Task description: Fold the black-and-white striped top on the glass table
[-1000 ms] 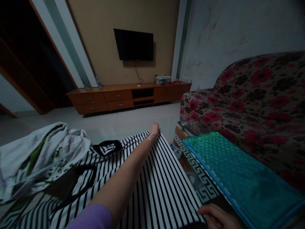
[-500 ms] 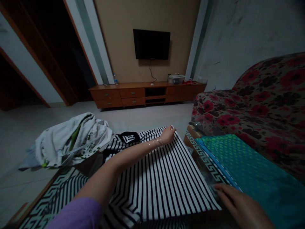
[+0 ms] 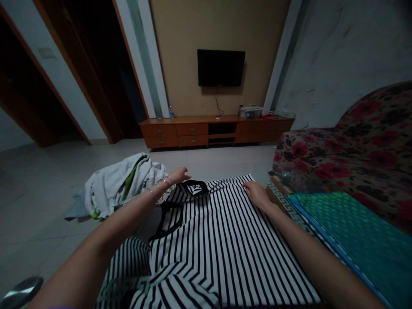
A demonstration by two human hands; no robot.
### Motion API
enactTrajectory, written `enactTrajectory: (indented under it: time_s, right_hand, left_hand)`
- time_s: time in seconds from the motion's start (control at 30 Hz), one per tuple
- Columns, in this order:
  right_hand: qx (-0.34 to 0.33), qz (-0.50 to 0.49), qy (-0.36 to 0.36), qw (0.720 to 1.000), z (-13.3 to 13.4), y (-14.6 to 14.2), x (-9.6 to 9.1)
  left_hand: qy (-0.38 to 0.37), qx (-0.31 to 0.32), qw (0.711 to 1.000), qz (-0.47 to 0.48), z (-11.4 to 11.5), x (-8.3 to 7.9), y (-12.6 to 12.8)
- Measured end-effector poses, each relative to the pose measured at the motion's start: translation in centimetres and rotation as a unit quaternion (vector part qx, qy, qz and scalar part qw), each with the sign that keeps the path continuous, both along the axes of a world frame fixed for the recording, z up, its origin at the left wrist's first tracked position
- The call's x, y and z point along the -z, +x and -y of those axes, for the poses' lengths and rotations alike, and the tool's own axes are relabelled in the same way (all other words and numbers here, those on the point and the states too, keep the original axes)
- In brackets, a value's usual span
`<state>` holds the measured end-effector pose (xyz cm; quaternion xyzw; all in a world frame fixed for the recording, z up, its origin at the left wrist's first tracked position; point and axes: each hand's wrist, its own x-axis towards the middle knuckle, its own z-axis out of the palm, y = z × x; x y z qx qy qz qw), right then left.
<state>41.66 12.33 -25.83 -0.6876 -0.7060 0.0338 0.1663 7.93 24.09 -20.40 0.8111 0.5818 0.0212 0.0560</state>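
Resting open | right hand on striped shirt | left hand beside patch

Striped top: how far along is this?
Done: the teal cloth lies folded flat on the right. In hand: the striped top is spread out, right hand resting on it, left hand just past its black patch. Left: the white printed garment lies bunched up.

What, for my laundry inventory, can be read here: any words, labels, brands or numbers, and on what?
Black patch on the striped garment: white marks, too blurred to read.
Water bottle on the cabinet: too small to read.
Nothing else is legible.
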Motion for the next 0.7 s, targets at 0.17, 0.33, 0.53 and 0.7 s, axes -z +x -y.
enactTrajectory:
  time_s: [0.17,0.33,0.53,0.7]
  right_hand:
    - [0.030,0.034,0.064,0.997,-4.6,-1.1,3.2]
    - [0.033,0.034,0.062,0.997,-5.8,-0.6,5.8]
    - [0.025,0.039,0.055,0.997,-6.2,-0.2,6.6]
    - [0.038,0.033,0.058,0.997,-6.5,0.0,7.3]
  left_hand:
    - [-0.084,0.044,0.995,0.017,-2.6,1.2,-1.0]
    - [0.022,0.012,0.999,0.042,-6.5,0.6,-0.8]
    - [0.097,-0.060,0.991,0.066,-9.2,2.2,-1.0]
    - [0.085,-0.094,0.989,0.080,-9.1,2.4,-3.0]
